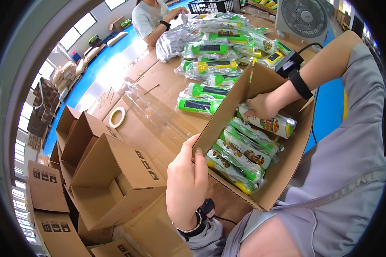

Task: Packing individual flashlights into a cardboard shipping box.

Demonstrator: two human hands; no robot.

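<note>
Centre: broad, smooth brown tabletop (158, 98). Centre right: open-topped, rectangular brown corrugated-cardboard box (291, 160) with matt walls. Inside: row of green-and-white cylindrical packets (244, 147) in glossy, wrinkled clear film. Left hand (186, 171) pinched on the box's left rim; right hand (263, 105) curled over the uppermost white cylindrical packet (272, 124).

Lower left: nested brown cardboard cartons (146, 171) with dark printing. Upper centre: heaped green-and-yellow film-wrapped packets (208, 92), box wall standing directly in front. Top: co-worker (148, 19). Upper right: pale, round-grilled fan (304, 17). Left of centre: cream ring-shaped tape roll (117, 117).

Outer cartons and co-worker's head cut off; box floor mostly covered; some right fingertips hidden.
</note>
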